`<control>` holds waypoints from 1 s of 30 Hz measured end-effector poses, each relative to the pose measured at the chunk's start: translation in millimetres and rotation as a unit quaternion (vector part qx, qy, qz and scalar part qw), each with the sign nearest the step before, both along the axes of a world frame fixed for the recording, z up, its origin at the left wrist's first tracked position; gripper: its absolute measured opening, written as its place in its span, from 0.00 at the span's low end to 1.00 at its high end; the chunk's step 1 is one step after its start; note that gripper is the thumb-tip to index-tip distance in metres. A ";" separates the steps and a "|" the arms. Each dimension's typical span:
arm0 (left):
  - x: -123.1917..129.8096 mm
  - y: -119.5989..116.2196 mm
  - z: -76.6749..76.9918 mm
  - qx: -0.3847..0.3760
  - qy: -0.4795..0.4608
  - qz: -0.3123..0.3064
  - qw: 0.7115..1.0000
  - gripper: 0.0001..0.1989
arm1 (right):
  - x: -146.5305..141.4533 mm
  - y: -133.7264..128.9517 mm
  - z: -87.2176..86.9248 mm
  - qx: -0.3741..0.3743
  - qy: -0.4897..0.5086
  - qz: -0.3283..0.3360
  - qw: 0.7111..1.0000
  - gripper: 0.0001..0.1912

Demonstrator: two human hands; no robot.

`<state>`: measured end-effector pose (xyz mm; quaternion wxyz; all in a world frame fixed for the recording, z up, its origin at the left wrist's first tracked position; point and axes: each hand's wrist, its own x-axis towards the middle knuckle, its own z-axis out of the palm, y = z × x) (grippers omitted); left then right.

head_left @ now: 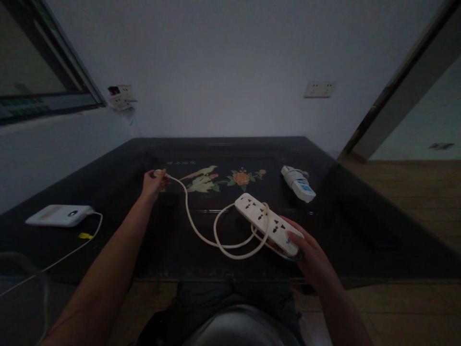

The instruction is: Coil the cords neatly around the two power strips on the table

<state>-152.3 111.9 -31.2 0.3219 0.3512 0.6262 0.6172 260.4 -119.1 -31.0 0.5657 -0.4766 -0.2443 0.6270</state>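
In the head view, a white power strip (257, 214) lies slanted at the front middle of the dark table (173, 259). My right hand (306, 247) grips its near right end, thumb on top. The strip's white cord (192, 226) loops in front of and over the strip, then runs up to the left. My left hand (154, 183) is closed on the far end of this cord, at a pale plug partly hidden by the fingers.
A second white power strip (298, 184), its cord wrapped round it, lies at the right. On the left is a white device (60, 216) with a thin cable. Wall sockets (320, 89) are behind the table, and more sockets (122, 97) are near the left corner.
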 end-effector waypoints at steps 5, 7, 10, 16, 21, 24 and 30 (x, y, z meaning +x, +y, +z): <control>-1.4 -3.9 -11.0 -0.073 0.055 -0.031 0.995 0.21 | 1.6 0.8 -0.1 0.011 -0.002 0.012 1.000 0.24; -6.8 -12.2 -6.9 -0.106 0.096 -0.037 0.989 0.30 | 2.4 1.5 1.3 0.023 -0.004 0.017 1.000 0.24; -10.6 -34.6 8.8 -0.122 0.185 -0.016 0.975 0.41 | 2.4 2.5 4.1 0.041 -0.003 0.019 0.999 0.24; 68.6 -131.0 24.3 0.022 0.466 -0.258 0.846 0.19 | -1.4 7.0 8.9 0.075 0.017 -0.011 0.997 0.23; 145.5 -191.3 3.2 0.183 0.467 -0.516 0.694 0.14 | -0.2 11.2 12.6 0.093 0.023 -0.020 0.995 0.24; 149.9 -186.7 10.5 0.197 0.410 -0.477 0.752 0.10 | 5.4 11.1 12.5 0.090 0.011 -0.016 0.996 0.27; 137.8 -145.7 55.3 0.174 0.291 -0.343 0.876 0.14 | 13.5 7.8 7.3 0.073 -0.010 -0.007 0.997 0.27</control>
